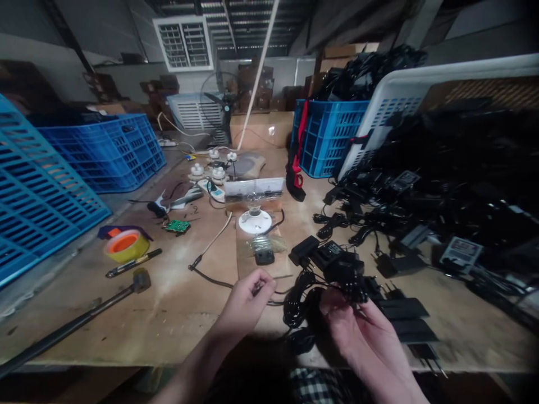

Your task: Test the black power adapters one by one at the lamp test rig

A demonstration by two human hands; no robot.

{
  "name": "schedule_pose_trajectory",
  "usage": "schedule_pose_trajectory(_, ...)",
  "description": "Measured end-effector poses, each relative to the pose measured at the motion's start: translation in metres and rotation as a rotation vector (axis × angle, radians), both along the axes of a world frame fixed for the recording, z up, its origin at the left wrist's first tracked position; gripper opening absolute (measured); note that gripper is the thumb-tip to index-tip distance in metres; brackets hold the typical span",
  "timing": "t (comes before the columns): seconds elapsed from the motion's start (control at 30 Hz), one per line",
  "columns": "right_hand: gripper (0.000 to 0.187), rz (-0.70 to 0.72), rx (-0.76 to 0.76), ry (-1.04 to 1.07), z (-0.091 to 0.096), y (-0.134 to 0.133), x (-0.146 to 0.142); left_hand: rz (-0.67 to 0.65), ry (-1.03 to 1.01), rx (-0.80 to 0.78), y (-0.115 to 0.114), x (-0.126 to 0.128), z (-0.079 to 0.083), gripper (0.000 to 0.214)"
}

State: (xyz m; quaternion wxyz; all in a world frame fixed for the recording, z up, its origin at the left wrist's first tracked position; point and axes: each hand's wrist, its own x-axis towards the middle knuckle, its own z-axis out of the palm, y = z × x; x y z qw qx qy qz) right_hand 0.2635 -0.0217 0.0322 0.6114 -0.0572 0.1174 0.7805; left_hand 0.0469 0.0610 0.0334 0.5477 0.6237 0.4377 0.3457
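Here the hands work apart: the left hand (pixel 244 300) pinches a thin black cord (pixel 273 302), while the right hand (pixel 349 325) grips the coiled black cable (pixel 298 303) of a power adapter (pixel 343 268). Flat black adapters (pixel 404 308) lie just beside on the wooden workbench (pixel 177 331); beyond stand a white lamp holder (pixel 255 221) and a blue plastic crate (pixel 326 140).

A black plastic power adapter (pixel 343 268) sits atop a tangled bundle of black cable (pixel 300 306), gathered in tight loops over the near part of the tabletop (pixel 181 331). The right hand (pixel 357 336) cradles the bundle from below, its fingers curled up under the adapter. Off to the left, the left hand (pixel 244 300) pinches a thin dark cord (pixel 269 298). A second black adapter (pixel 304 250) sits just beyond; whether it shares the same cable is hidden.
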Motion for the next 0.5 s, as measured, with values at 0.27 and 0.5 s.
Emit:
schedule_pose_trajectory(0.27, 0.044, 0.005, -0.011, 0.01, 0.018, -0.013, -0.007, -0.117, 0.025, -0.065, 0.016, 0.007, -0.007, 0.048)
schedule_pose_trajectory(0.5, 0.038, -0.123, -0.185, 0.069, 0.023, -0.005, -0.003, -0.197, 0.095, -0.111, 0.006, -0.017, 0.004, 0.06)
